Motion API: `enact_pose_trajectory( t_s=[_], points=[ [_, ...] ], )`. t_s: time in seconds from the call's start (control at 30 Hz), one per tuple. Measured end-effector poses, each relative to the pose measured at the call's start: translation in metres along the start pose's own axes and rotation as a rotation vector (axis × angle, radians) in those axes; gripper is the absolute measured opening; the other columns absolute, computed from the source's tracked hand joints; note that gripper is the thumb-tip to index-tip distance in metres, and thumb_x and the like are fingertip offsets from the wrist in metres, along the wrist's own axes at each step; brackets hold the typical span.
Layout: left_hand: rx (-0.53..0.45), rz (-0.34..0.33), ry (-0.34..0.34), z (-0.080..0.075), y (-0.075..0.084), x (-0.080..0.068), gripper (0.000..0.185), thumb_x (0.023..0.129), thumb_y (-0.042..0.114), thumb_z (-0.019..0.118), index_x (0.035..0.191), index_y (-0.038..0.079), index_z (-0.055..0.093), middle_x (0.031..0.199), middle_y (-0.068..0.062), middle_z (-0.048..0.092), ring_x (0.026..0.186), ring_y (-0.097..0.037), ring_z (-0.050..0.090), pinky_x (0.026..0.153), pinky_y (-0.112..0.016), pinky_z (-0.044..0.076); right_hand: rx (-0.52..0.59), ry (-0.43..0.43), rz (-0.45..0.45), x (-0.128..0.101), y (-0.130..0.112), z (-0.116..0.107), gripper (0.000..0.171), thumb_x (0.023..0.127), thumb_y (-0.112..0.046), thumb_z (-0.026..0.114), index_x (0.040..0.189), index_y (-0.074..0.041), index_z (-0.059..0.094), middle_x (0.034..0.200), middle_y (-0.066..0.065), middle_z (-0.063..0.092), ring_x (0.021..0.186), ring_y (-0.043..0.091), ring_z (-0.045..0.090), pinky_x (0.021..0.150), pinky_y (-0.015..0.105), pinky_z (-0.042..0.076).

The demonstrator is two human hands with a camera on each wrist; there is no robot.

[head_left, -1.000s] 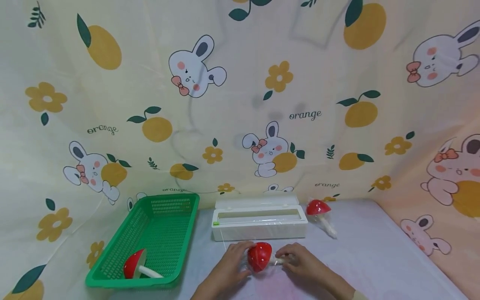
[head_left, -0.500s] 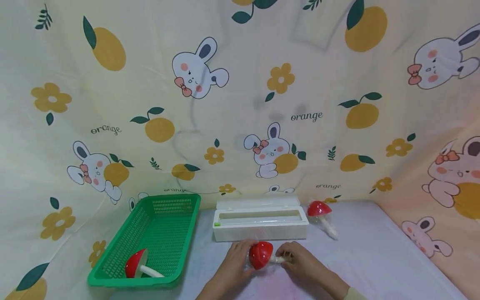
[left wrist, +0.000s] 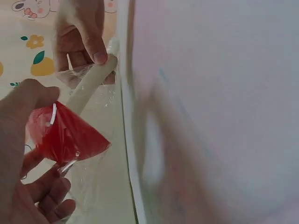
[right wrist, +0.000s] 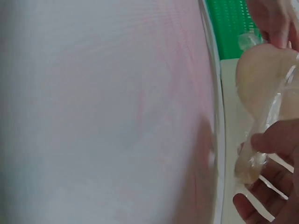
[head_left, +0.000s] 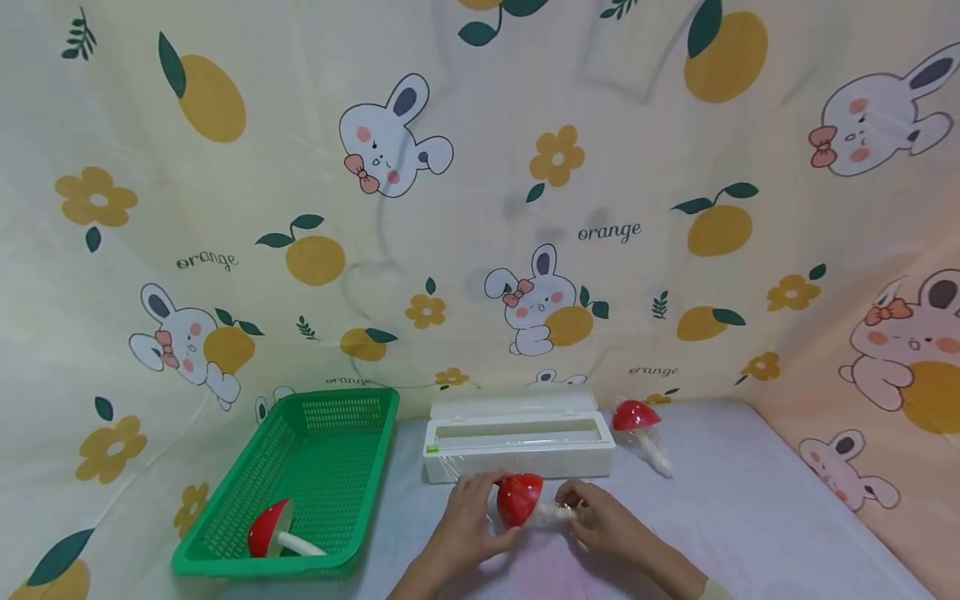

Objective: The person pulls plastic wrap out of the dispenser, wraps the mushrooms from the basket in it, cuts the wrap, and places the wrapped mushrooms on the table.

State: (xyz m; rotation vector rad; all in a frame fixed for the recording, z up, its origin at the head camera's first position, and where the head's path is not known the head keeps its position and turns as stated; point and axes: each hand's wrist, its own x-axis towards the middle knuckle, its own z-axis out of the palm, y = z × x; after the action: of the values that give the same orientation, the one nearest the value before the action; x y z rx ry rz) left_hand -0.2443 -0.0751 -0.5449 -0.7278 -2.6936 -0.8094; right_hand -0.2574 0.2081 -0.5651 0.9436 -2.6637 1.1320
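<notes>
Toy mushroom (head_left: 519, 498) in film, left hand (head_left: 467, 518) on cap, right hand (head_left: 603, 521) pinching stem

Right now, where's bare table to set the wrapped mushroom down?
Bare table right of the right hand, below the far mushroom. Green basket has room behind its mushroom. Crowded between hands and wrap dispenser.
</notes>
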Motion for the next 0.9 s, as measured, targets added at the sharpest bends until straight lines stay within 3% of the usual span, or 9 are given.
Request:
enact_pose_trajectory(
  t_s=[0.1, 0.23, 0.33, 0.57, 0.77, 0.9],
  points=[
    [-0.025, -0.008, 0.038, -0.003, 0.003, 0.002, 0.07, 0.083, 0.039, 0.091, 0.141, 0.021, 0.056, 0.131, 0.005, 0.066, 0.118, -0.016, 0.053, 0.098, -0.037, 0.052, 0.052, -0.009, -0.045, -0.002, -0.001, -0.002, 0.038, 0.095, -0.003, 0.075, 0.127, -0.014, 0.059, 0.115, -0.007, 0.07, 0.107, 0.011, 0.066, 0.097, 0.039, 0.058],
    [-0.088, -0.125, 0.046, -0.005, 0.007, 0.005, 0.067, 0.084, 0.043, 0.089, 0.14, 0.023, 0.058, 0.128, 0.005, 0.066, 0.115, -0.015, 0.052, 0.091, -0.037, 0.055, 0.08, -0.042, 0.006, -0.002, -0.005, -0.003, 0.048, 0.096, -0.019, 0.082, 0.136, -0.017, 0.055, 0.116, -0.011, 0.07, 0.11, 0.011, 0.065, 0.102, 0.052, 0.056],
    [-0.116, -0.204, 0.05, -0.007, 0.01, 0.007, 0.066, 0.085, 0.045, 0.088, 0.14, 0.023, 0.058, 0.127, 0.005, 0.066, 0.113, -0.015, 0.052, 0.088, -0.035, 0.055, 0.02, 0.006, 0.014, -0.003, -0.011, -0.003, 0.059, 0.09, -0.026, 0.09, 0.138, -0.022, 0.055, 0.114, -0.019, 0.065, 0.11, 0.007, 0.059, 0.101, 0.053, 0.053],
    [-0.187, -0.265, 0.1, -0.013, 0.017, 0.012, 0.064, 0.086, 0.043, 0.086, 0.139, 0.02, 0.057, 0.126, 0.002, 0.064, 0.116, -0.018, 0.048, 0.093, -0.042, 0.05, -0.136, 0.3, -0.176, -0.001, -0.015, 0.002, 0.058, 0.074, 0.001, 0.095, 0.12, -0.019, 0.066, 0.105, -0.02, 0.066, 0.098, 0.009, 0.06, 0.09, 0.033, 0.044],
    [-0.256, -0.267, 0.081, -0.016, 0.016, 0.015, 0.068, 0.086, 0.044, 0.087, 0.14, 0.021, 0.055, 0.132, 0.002, 0.061, 0.127, -0.025, 0.05, 0.106, -0.057, 0.043, -0.089, 0.353, -0.238, 0.002, -0.017, -0.002, 0.051, 0.076, 0.005, 0.092, 0.114, -0.018, 0.067, 0.102, -0.015, 0.069, 0.094, 0.006, 0.06, 0.083, 0.032, 0.05],
    [-0.32, -0.265, 0.039, -0.019, 0.013, 0.018, 0.068, 0.087, 0.044, 0.087, 0.14, 0.019, 0.053, 0.14, -0.002, 0.055, 0.133, -0.031, 0.05, 0.11, -0.059, 0.047, -0.044, 0.354, -0.241, 0.003, -0.02, -0.006, 0.048, 0.079, 0.007, 0.09, 0.115, -0.015, 0.067, 0.104, -0.01, 0.072, 0.093, 0.009, 0.063, 0.077, 0.03, 0.053]
  ],
)
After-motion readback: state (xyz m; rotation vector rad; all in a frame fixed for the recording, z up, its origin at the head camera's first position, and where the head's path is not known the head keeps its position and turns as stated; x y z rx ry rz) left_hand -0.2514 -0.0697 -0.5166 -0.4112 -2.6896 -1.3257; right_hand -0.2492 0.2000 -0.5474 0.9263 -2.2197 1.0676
